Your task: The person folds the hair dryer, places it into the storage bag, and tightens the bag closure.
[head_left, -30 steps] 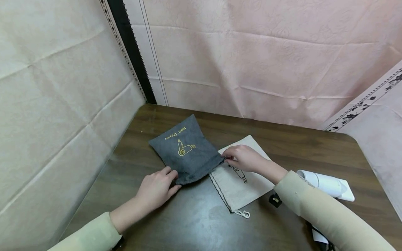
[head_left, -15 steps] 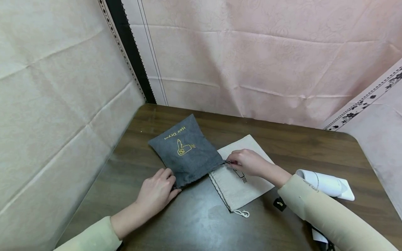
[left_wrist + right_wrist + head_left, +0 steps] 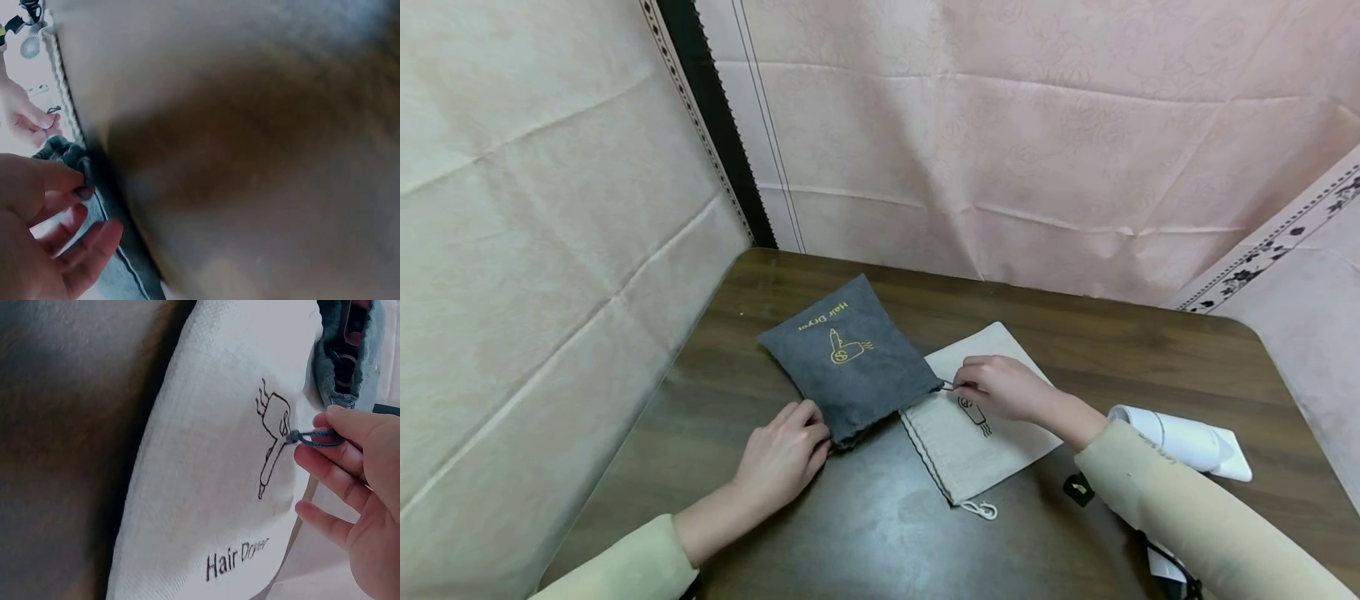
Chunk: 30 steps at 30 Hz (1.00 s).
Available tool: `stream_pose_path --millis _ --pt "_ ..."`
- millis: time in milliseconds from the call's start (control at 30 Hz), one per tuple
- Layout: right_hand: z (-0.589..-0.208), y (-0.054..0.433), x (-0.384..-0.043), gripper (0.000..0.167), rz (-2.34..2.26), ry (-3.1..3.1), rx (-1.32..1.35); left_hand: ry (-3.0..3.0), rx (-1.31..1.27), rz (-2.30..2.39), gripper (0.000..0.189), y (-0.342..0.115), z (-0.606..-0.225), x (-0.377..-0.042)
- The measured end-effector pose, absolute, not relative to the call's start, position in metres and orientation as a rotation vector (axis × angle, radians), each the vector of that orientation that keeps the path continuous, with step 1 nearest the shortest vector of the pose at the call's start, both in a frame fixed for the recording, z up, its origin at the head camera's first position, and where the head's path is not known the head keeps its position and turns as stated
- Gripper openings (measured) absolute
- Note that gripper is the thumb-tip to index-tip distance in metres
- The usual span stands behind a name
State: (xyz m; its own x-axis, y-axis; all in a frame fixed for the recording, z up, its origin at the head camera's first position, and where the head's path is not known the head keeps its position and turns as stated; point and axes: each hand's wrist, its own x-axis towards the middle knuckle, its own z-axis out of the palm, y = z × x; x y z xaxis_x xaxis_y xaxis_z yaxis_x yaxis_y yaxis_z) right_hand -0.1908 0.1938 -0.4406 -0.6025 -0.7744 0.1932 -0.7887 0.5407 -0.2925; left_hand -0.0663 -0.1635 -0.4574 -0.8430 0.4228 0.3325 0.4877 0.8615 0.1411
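Two drawstring loops [image 3: 294,437] pinched: left fingers [image 3: 62,177] at near corner of grey bag [image 3: 859,367], right fingers [image 3: 328,464] just off right corner.

In front of you, a dark brown, wood-grain tabletop [image 3: 1142,350] with rounded far corners reflects soft light. Creased pale-pink fabric [image 3: 1037,150] hangs behind it; creased cream fabric [image 3: 550,250] covers your left side.

Dark grey drawstring pouch [image 3: 861,371] — gold "Hair Dryer" print, mouth parted — corner overlapping white pouch [image 3: 973,467].
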Motion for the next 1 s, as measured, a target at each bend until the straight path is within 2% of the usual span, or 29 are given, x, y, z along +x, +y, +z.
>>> stream_pose_path --millis 300,667,1000 --pt "-0.421 0.196 -0.196 0.007 0.552 -2.702 1.381 -2.769 -0.801 -0.616 0.007 -0.172 -0.423 -0.067" --pt "-0.383 0.206 -0.201 0.005 0.492 -2.608 1.341 -2.650 -0.744 -0.917 0.018 -0.193 -0.377 -0.081" --pt "-0.346 0.226 -0.204 0.012 0.440 -2.432 1.292 -2.519 -0.606 -0.995 0.026 -0.221 -0.358 -0.095"
